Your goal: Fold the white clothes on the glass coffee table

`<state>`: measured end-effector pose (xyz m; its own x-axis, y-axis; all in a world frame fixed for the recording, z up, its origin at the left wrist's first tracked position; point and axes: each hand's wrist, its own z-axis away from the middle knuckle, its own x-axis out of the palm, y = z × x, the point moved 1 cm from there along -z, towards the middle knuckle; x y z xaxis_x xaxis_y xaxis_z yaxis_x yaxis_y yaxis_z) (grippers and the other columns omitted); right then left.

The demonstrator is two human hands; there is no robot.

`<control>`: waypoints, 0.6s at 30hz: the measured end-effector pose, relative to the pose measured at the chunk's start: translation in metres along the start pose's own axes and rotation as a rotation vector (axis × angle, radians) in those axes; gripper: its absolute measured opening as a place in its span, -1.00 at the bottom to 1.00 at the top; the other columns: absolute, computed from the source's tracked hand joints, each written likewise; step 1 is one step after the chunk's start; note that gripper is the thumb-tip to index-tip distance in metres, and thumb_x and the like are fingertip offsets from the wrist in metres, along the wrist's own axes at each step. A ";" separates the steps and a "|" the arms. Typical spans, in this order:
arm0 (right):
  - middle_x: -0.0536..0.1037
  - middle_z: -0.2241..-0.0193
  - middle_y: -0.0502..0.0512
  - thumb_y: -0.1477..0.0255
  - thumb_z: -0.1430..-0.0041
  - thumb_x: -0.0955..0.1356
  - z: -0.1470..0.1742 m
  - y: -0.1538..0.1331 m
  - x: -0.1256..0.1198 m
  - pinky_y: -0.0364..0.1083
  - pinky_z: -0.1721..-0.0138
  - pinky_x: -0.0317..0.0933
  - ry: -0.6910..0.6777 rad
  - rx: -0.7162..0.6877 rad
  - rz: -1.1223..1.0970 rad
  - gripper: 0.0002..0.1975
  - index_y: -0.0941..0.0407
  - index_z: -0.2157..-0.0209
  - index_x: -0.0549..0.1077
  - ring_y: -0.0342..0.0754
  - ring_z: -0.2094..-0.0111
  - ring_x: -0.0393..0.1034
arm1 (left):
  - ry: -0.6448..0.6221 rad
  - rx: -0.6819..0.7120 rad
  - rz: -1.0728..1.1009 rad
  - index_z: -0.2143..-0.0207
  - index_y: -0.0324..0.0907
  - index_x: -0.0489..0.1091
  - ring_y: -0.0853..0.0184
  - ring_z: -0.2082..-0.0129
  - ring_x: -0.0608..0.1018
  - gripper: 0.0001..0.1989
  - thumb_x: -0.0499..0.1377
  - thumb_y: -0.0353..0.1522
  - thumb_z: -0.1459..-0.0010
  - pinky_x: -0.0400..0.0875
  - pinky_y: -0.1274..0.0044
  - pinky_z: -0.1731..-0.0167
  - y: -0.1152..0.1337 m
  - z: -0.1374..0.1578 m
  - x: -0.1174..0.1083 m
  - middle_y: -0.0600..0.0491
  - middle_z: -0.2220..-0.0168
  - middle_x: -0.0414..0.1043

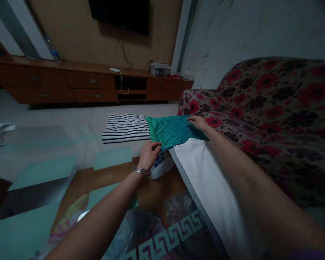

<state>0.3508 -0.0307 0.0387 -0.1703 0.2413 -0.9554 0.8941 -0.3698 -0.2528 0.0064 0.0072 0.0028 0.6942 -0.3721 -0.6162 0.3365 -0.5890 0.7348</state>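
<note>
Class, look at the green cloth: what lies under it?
The green cloth overlaps a striped cloth's edge and a white sheet. Both hands hold it; whatever lies beneath its middle is hidden.

The teal cloth [173, 130] under the two hands has a fine woven dot pattern and a slight sheen, with a thin pale thread lying across it. Beside it, the striped garment [126, 128] looks like soft matt knit in black and white. The white sheet [206, 177] is plain, smooth cotton-like fabric, matt. The sofa [273, 108] wears a thick floral cloth cover, matt and slightly coarse. On the left wrist sit thin bangles [141, 170] of shiny metal. The cabinet [70, 81] is polished brown wood with small metal handles; the floor [43, 119] is glossy tile
</note>
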 end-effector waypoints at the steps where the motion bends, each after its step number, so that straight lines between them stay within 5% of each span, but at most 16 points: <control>1: 0.50 0.01 0.10 0.49 -0.17 0.27 0.009 -0.002 -0.001 -0.08 -0.12 0.13 -0.061 -0.008 0.018 -0.67 0.16 0.03 0.48 -0.04 -0.02 0.35 | -0.006 0.007 -0.006 0.15 -0.23 0.52 0.28 0.21 0.46 -0.73 0.09 -0.41 -0.16 0.34 0.46 0.12 0.000 0.001 0.000 -0.04 0.26 0.42; 5: 0.50 0.01 0.14 0.52 -0.13 0.30 0.047 0.002 -0.014 -0.10 -0.11 0.14 -0.104 0.039 0.106 -0.66 0.18 0.04 0.50 -0.03 -0.02 0.36 | 0.030 0.070 -0.159 0.14 -0.19 0.50 0.22 0.15 0.41 -0.72 0.11 -0.45 -0.11 0.33 0.40 0.10 0.001 0.006 0.001 -0.07 0.21 0.35; 9: 0.55 0.09 0.16 0.57 -0.14 0.27 0.072 0.005 -0.042 -0.11 -0.09 0.16 -0.074 0.113 0.165 -0.70 0.19 0.14 0.55 -0.01 0.01 0.39 | 0.154 0.248 -0.358 0.13 -0.11 0.48 0.08 -0.06 0.26 -0.69 0.15 -0.47 -0.06 0.26 0.26 0.02 0.010 0.014 -0.002 -0.09 -0.07 0.22; 12: 0.57 0.19 0.15 0.51 -0.16 0.31 0.089 -0.003 -0.050 -0.09 0.01 0.25 -0.122 0.139 0.159 -0.81 0.19 0.24 0.57 -0.02 0.12 0.43 | 0.018 0.358 -0.390 0.18 -0.14 0.49 0.13 0.00 0.31 -0.74 0.10 -0.48 -0.09 0.30 0.31 0.06 0.014 0.018 -0.001 -0.08 0.00 0.29; 15: 0.49 0.11 0.12 0.33 -0.23 0.32 0.108 -0.015 -0.046 0.01 0.08 0.32 -0.103 0.154 0.136 -0.73 0.20 0.11 0.45 -0.02 0.12 0.41 | -0.102 0.401 -0.332 0.24 -0.20 0.49 0.21 0.09 0.36 -0.77 0.05 -0.47 -0.15 0.33 0.38 0.08 0.010 0.018 0.004 -0.08 0.13 0.34; 18: 0.41 0.03 0.13 0.29 -0.25 0.30 0.125 -0.024 -0.042 0.05 0.09 0.32 -0.030 0.163 0.113 -0.65 0.18 0.01 0.36 0.00 0.09 0.37 | -0.137 0.431 -0.280 0.21 -0.22 0.48 0.22 0.02 0.34 -0.78 0.06 -0.45 -0.17 0.32 0.40 0.00 0.002 0.015 0.012 -0.09 0.03 0.30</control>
<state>0.2853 -0.1441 0.0659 -0.0875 0.1638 -0.9826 0.8298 -0.5338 -0.1628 0.0058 -0.0089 -0.0071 0.5160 -0.2318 -0.8246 0.1846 -0.9100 0.3712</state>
